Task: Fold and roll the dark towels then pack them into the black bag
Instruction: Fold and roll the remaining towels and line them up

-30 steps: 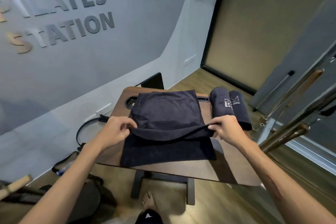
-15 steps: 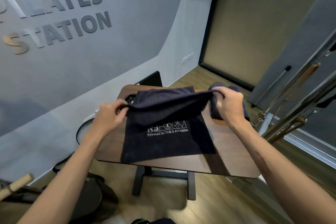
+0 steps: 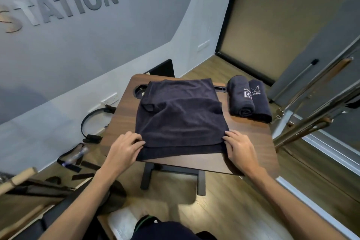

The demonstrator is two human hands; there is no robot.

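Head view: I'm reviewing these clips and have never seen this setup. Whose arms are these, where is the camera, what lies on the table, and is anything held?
No machine here: a person wears a camera on the head, looking forward and down at their own bare arms. On the wooden table lies a dark towel, folded over itself. The left hand and the right hand rest at its near corners; the fingers touch the cloth edge, though whether they pinch it is hard to tell. At the table's far right lie two rolled towels side by side, with white print. Straps and gear lie on the floor at the left.
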